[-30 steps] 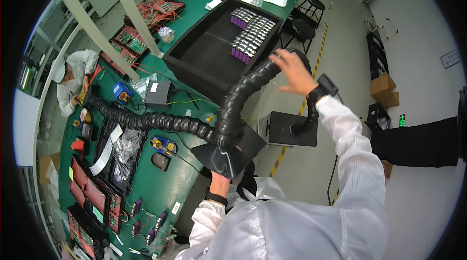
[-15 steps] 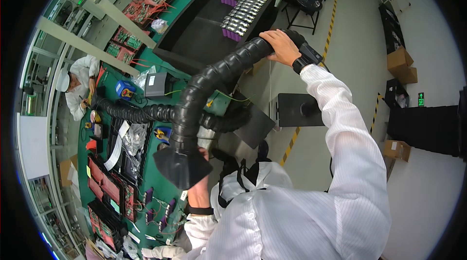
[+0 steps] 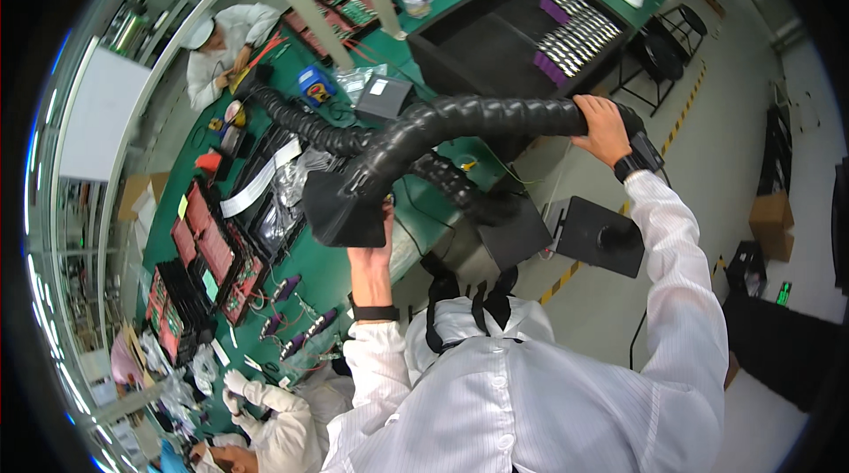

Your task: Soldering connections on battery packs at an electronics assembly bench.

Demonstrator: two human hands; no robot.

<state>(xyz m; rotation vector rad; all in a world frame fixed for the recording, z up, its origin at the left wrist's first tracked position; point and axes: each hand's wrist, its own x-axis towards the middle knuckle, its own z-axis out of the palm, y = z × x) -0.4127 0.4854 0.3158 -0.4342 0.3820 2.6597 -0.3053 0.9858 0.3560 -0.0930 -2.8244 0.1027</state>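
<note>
Head view: hose could spring back if right hand slips, maybe swinging the hood into packs at 9 o'clock of left hand; could also snag on lower hose. Right hand wrapped over hose, which runs from it toward 9 o'clock. Hood at left hand's 10 o'clock, overlapping it; fingers mostly hidden, can't tell grip.

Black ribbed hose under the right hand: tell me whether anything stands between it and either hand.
Nothing visible stands between the right hand and the hose: the fingers lie on it. The black hood at the hose's end partly hides the left hand, so contact there cannot be told.
</note>
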